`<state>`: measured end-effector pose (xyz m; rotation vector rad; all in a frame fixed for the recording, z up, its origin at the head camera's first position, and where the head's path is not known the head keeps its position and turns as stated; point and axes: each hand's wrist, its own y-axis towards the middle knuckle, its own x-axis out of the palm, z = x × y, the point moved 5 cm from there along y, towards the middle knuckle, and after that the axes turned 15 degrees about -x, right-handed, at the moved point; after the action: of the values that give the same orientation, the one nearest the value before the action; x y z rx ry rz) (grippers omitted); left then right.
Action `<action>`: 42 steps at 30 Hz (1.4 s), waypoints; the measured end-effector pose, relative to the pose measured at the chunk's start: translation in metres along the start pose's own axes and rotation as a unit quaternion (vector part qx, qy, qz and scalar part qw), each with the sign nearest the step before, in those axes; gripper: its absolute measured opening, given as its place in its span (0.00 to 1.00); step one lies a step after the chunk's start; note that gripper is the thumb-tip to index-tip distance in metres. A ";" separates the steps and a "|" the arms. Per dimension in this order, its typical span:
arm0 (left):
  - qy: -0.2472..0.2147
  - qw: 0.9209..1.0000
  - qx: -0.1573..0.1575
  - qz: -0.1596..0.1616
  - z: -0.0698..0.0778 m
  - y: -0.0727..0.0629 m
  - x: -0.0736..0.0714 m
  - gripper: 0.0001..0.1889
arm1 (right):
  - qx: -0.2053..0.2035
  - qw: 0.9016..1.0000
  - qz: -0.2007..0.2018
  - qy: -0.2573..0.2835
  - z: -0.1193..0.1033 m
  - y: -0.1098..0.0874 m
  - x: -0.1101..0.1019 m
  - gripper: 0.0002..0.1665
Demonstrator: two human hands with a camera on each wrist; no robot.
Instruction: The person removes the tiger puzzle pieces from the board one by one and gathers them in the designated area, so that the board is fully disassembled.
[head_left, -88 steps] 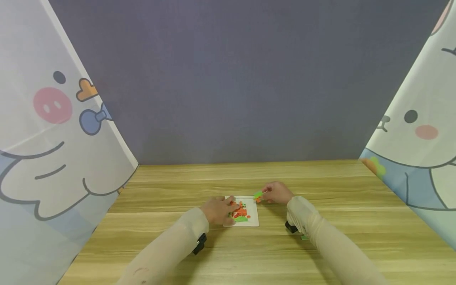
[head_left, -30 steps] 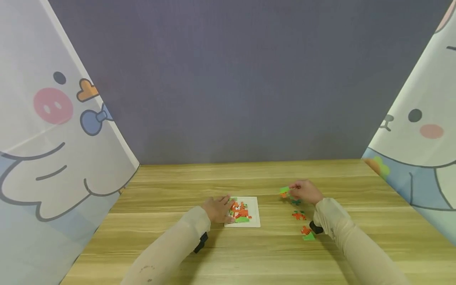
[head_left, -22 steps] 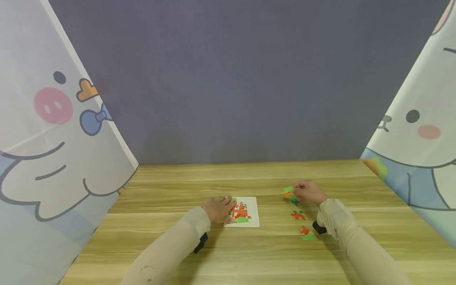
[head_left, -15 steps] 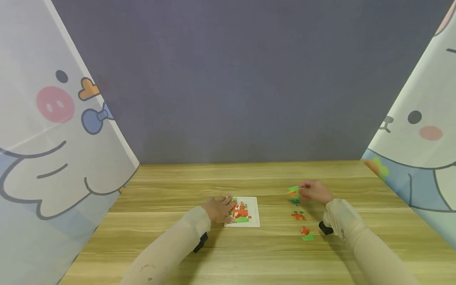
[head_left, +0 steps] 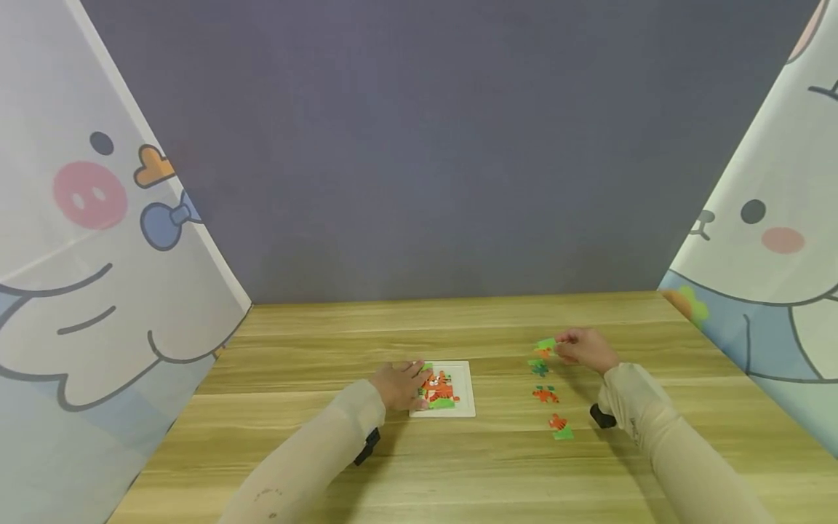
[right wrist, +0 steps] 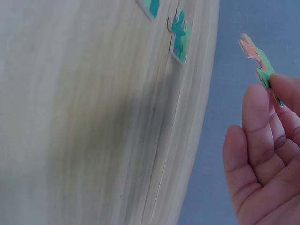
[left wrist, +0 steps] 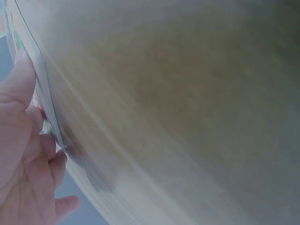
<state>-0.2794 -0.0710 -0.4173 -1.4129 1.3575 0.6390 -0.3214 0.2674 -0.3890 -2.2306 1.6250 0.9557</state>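
Right hand (head_left: 588, 350): thumb and finger pinching one flat green-and-orange jigsaw piece (head_left: 545, 345). Left hand (head_left: 398, 386): fingers spread over a square white puzzle tray (head_left: 465, 386).

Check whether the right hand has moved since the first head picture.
Yes: pinching a puzzle piece, the right hand is farther right, away from the white puzzle board.

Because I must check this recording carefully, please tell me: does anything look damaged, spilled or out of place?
Nothing stands out. Three loose puzzle pieces lie beside the white tray, and the right hand pinches another piece; this fits an unfinished puzzle. The left hand hides part of the tray.
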 end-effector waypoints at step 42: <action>-0.034 0.999 0.025 -0.015 -0.001 -0.003 -0.004 0.35 | 0.046 0.998 0.031 0.001 0.033 -0.017 -0.010 0.20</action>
<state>-0.2776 -0.0709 -0.4122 -1.3580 1.2885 0.6232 -0.3204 0.2985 -0.4118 -2.1323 1.7128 0.8764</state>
